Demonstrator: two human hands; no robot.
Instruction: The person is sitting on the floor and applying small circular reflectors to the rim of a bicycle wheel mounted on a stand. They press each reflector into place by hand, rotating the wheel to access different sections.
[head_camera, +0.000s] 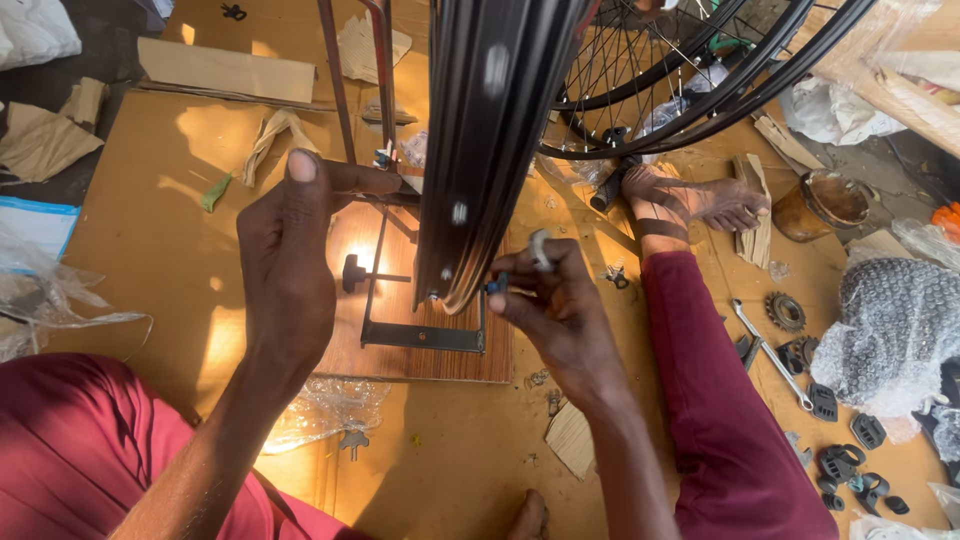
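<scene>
Head view: left hand (290, 270) rests open beside the black wheel rim (480, 150), which stands upright in a metal stand (420, 335) on floor cardboard. Right hand (560, 305) pinches a small spoke tool (540, 250) at the rim's lower edge.

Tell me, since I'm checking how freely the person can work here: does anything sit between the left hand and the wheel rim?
Nothing visible does. The left hand is raised just left of the dark wheel rim, with only open space between them. The right hand is already at the rim's lower edge, pinching a small tool. The metal stand lies beneath.
</scene>
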